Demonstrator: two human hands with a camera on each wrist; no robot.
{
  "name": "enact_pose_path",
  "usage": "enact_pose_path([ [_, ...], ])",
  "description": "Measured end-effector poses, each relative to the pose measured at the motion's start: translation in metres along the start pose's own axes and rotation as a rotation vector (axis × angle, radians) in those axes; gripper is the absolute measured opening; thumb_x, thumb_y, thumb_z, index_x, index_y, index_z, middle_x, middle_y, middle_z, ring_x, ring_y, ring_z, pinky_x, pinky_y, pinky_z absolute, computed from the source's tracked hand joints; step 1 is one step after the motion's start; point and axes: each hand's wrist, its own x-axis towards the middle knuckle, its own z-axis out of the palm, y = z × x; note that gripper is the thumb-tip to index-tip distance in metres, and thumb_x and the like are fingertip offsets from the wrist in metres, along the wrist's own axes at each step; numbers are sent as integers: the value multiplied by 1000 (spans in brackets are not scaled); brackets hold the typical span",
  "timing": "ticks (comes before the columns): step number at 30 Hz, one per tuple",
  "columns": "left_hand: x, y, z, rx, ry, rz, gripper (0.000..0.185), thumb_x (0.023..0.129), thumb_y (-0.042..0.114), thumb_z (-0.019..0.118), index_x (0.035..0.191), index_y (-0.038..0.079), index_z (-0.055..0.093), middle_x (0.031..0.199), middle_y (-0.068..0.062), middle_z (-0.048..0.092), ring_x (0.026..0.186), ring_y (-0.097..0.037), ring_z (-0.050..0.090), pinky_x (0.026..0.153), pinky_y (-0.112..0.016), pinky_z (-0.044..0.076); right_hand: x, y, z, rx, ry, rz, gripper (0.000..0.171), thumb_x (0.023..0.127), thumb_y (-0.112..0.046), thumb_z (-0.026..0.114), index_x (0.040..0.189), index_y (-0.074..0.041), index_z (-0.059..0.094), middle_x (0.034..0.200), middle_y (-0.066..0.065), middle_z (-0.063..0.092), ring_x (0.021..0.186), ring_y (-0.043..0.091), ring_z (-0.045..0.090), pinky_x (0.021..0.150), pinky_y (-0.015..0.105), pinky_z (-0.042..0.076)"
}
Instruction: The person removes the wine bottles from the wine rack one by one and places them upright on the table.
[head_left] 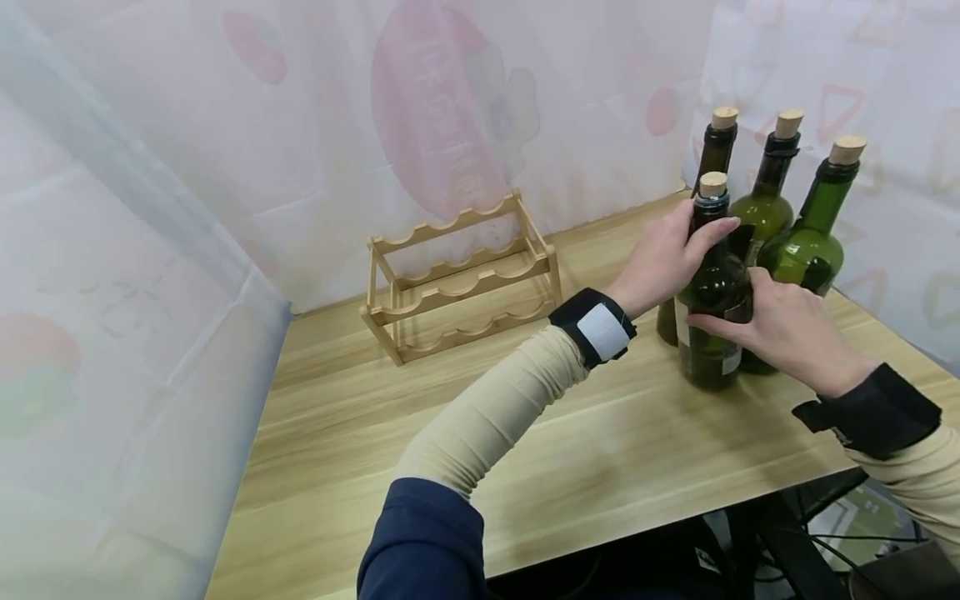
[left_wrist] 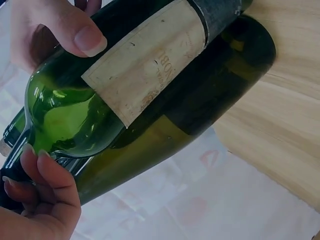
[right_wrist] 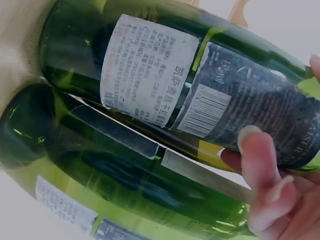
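Observation:
A dark green wine bottle (head_left: 716,283) with a cork (head_left: 712,185) stands upright at the front of a group on the right of the table. My left hand (head_left: 660,257) has its fingers and thumb curled round the neck. Lower down, my right hand (head_left: 797,329) grips the body from the right side, thumb across the front. Pale paper labels, one with a barcode (right_wrist: 204,110), show in the wrist views. Close behind are three more corked bottles: a brownish one (head_left: 716,154), an olive one (head_left: 761,208) and a bright green one (head_left: 813,233).
A wooden bottle rack (head_left: 457,296) with scalloped rails stands left of the bottles near the back edge of the table (head_left: 600,450). Printed white cloth (head_left: 600,108) hangs behind and at both sides. Dark cables (head_left: 855,537) lie below the front edge.

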Motion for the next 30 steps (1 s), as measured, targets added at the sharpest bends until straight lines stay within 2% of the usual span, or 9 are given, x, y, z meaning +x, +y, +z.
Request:
enact_pose_path([
  [7,6,4,6,0,-18,-17,27,100,37,49,104,10,55,88,3,58,77,-5,55,64,-11,43,-1,2,-1,-3,16,0,71,74,-50,79,99,10,50,53,8,45,39,19,41,39,30,30],
  [13,11,8,7,30,-24,-18,29,100,38,49,106,11,55,87,3,55,78,-5,54,65,-11,43,0,2,-2,-45,85,-36,64,70,-51,80,83,4,50,49,7,41,35,17,36,36,30,28],
  [19,14,13,10,56,-47,-44,30,100,41,48,105,12,56,90,4,56,80,-5,55,66,-11,44,-1,4,-6,-80,65,-11,65,73,-58,76,75,1,48,48,5,38,34,18,35,35,30,25],
  [25,16,14,12,57,-52,-34,30,100,41,48,108,13,57,93,5,57,84,-4,55,69,-11,43,-3,4,-7,-112,60,20,66,73,-61,74,71,-2,46,45,6,37,33,19,35,35,31,24],
  [30,15,12,21,38,-56,-7,30,100,40,48,110,13,57,95,5,58,86,-3,55,71,-10,43,-10,7,-3,-111,57,34,64,75,-58,73,75,1,49,45,6,38,33,19,33,35,32,23],
])
